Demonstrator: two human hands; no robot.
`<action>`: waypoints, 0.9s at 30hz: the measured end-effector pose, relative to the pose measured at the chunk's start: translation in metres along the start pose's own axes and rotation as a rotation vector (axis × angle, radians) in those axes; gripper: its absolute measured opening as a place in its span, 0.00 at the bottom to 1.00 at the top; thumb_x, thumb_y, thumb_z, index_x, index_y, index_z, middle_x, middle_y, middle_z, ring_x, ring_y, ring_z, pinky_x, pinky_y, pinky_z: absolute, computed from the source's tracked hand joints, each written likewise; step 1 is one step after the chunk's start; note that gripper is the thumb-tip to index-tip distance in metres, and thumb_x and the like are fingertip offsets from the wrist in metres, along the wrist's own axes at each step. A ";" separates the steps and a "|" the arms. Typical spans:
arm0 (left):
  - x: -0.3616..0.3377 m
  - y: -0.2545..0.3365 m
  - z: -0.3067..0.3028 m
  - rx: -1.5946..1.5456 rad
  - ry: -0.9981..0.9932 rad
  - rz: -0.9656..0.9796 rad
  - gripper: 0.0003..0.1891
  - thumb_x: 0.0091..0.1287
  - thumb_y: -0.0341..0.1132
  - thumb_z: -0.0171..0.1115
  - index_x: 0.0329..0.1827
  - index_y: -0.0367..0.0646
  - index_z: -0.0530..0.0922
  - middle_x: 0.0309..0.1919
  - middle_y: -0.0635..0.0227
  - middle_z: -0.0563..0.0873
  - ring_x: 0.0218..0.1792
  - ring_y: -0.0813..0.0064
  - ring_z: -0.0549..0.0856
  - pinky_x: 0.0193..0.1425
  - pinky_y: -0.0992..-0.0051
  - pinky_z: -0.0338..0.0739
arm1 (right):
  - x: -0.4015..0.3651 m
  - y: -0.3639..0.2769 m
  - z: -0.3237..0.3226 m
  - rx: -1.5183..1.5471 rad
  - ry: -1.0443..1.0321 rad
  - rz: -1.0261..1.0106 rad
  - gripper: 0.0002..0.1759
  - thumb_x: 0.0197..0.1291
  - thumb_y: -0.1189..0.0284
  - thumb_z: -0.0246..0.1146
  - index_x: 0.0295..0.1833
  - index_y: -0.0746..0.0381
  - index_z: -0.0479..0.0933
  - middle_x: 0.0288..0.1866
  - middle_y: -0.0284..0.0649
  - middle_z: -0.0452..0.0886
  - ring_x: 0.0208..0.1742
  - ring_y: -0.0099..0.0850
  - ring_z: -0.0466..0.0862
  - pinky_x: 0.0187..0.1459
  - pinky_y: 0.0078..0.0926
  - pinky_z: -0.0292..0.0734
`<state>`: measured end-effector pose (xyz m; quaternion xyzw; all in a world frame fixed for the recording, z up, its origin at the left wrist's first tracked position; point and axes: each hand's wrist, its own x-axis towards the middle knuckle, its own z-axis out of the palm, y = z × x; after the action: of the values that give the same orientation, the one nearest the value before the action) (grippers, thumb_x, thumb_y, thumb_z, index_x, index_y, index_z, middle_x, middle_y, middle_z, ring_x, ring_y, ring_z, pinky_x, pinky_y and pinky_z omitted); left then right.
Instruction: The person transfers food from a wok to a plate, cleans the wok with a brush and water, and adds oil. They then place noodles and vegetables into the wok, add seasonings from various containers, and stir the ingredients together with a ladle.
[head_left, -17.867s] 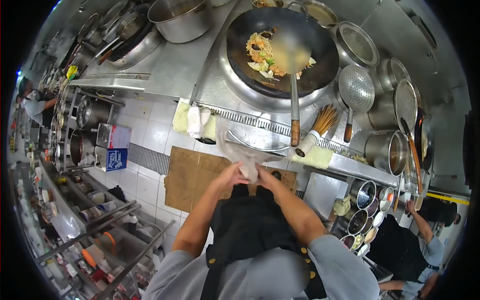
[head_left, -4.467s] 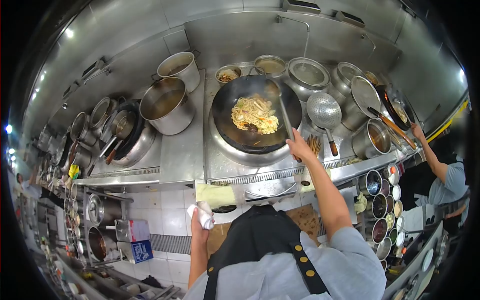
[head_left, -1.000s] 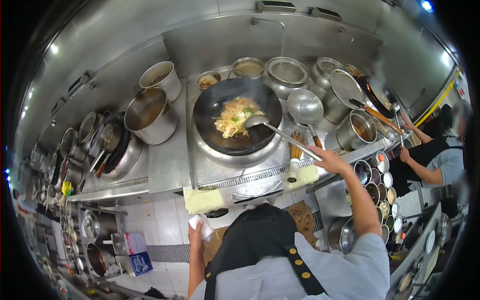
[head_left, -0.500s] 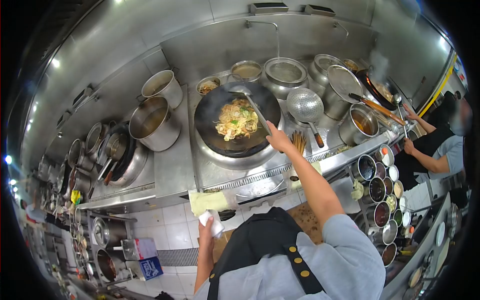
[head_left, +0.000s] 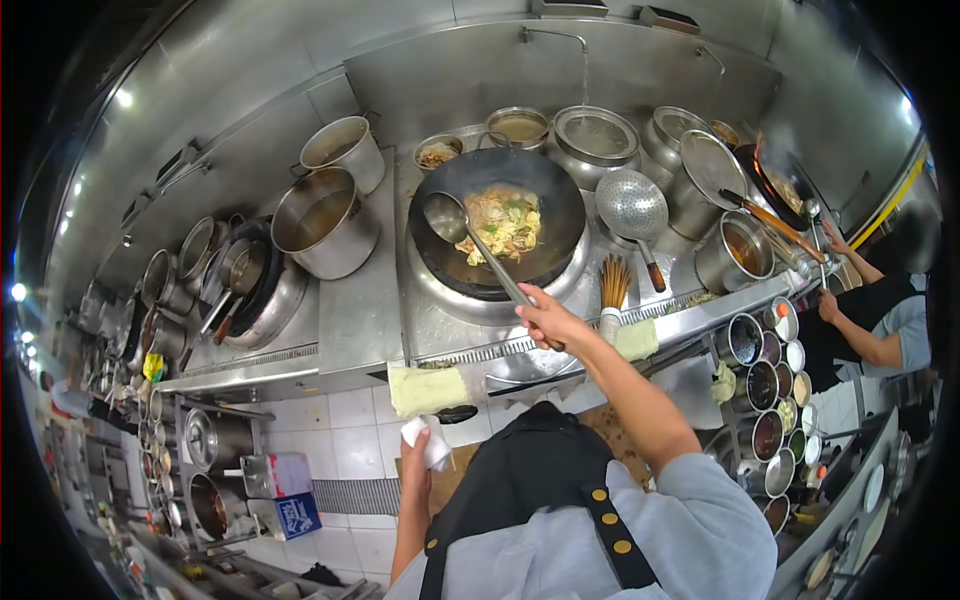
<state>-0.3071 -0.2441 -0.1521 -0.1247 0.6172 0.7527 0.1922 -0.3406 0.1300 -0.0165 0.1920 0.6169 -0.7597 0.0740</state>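
A dark wok [head_left: 460, 180] sits on the steel burner ring, with a mixed dish of noodle-like strips, yellow pieces and green bits [head_left: 505, 222] in it. My right hand [head_left: 552, 318] is wrapped round the handle of a long metal ladle [head_left: 447, 216], whose bowl is over the wok's left part, beside the food. Down at the counter's front edge, my left hand [head_left: 415, 465] holds a white cloth [head_left: 431, 443]. A folded pale green towel [head_left: 428, 389] lies on the edge just above it.
Two deep pots [head_left: 322, 222] stand left of the wok. A perforated skimmer [head_left: 632, 205] and a bamboo brush [head_left: 615, 284] are to its right. Water runs from a tap [head_left: 555, 32] behind. A co-worker [head_left: 870, 330] handles another wok at the far right.
My right hand has drawn back toward the counter edge, and the ladle's bowl has swung down and left from the wok's far rim. The view has shifted slightly.
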 end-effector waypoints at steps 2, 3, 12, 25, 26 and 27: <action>0.008 0.000 -0.002 0.008 -0.019 -0.004 0.23 0.68 0.37 0.64 0.63 0.39 0.71 0.50 0.66 0.80 0.47 0.74 0.80 0.51 0.73 0.76 | 0.013 0.007 0.008 0.040 0.051 0.015 0.38 0.68 0.72 0.57 0.79 0.56 0.48 0.25 0.31 0.68 0.15 0.18 0.66 0.12 0.22 0.63; 0.009 -0.001 -0.004 0.019 -0.039 -0.007 0.24 0.68 0.36 0.64 0.64 0.39 0.71 0.50 0.66 0.80 0.47 0.74 0.80 0.52 0.73 0.76 | 0.017 0.010 0.008 -0.044 0.071 -0.040 0.39 0.68 0.72 0.57 0.79 0.57 0.47 0.25 0.31 0.67 0.16 0.19 0.66 0.12 0.23 0.63; 0.008 -0.007 -0.001 -0.023 -0.013 -0.013 0.25 0.69 0.37 0.62 0.66 0.37 0.68 0.53 0.58 0.81 0.47 0.64 0.84 0.48 0.66 0.81 | -0.060 0.003 -0.027 -0.121 -0.006 0.057 0.36 0.69 0.70 0.57 0.79 0.55 0.51 0.24 0.32 0.67 0.15 0.20 0.66 0.13 0.23 0.60; 0.114 0.025 0.026 0.544 -0.052 0.418 0.25 0.60 0.32 0.65 0.61 0.40 0.73 0.49 0.55 0.81 0.49 0.55 0.82 0.52 0.60 0.79 | -0.074 0.019 -0.087 -0.114 0.129 -0.019 0.37 0.69 0.74 0.57 0.80 0.54 0.51 0.22 0.31 0.68 0.13 0.19 0.65 0.12 0.24 0.61; 0.120 0.027 0.028 0.982 0.058 0.711 0.25 0.57 0.31 0.66 0.61 0.41 0.74 0.49 0.54 0.81 0.50 0.52 0.81 0.54 0.58 0.77 | -0.062 0.018 -0.085 -0.026 0.204 -0.061 0.37 0.70 0.74 0.56 0.80 0.54 0.50 0.22 0.32 0.68 0.13 0.20 0.65 0.12 0.24 0.61; 0.122 0.027 0.030 0.981 0.060 0.712 0.25 0.57 0.31 0.66 0.61 0.41 0.74 0.49 0.54 0.81 0.50 0.52 0.81 0.54 0.58 0.77 | -0.049 0.014 -0.083 -0.122 0.249 -0.129 0.37 0.69 0.74 0.57 0.80 0.54 0.50 0.23 0.32 0.69 0.13 0.20 0.66 0.13 0.25 0.61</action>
<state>-0.4263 -0.2024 -0.1736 0.1715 0.9011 0.3946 -0.0540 -0.2742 0.2010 -0.0242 0.2398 0.6774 -0.6943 -0.0406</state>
